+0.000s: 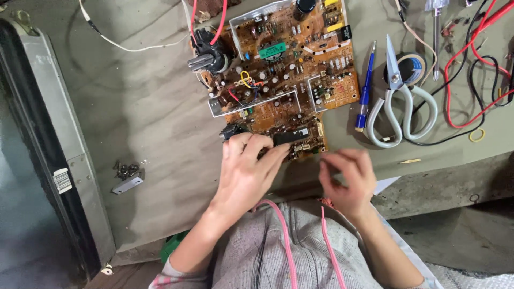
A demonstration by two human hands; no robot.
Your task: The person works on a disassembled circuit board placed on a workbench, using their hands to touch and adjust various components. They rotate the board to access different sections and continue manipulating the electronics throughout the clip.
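Fingers of the left hand [247, 170] rest curled on the near edge of the brown circuit board [281, 69], fingertips touching its black component [292, 136]. Right hand [347, 179] hovers just beside that edge, fingers loosely bent, holding nothing visible. Beyond the right fingers lie a blue screwdriver [365, 88] and grey scissors [399, 101] on the surface [139, 107].

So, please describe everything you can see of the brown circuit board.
The circuit board is brown-orange and lies flat on the grey-green cloth, component side up. It is crowded with small parts: a green coil, dark capacitors, coloured wires, grey metal frames and a black bulky part at its left edge. The left hand rests its fingers on the near edge; the right hand is beside it, apparently not touching.
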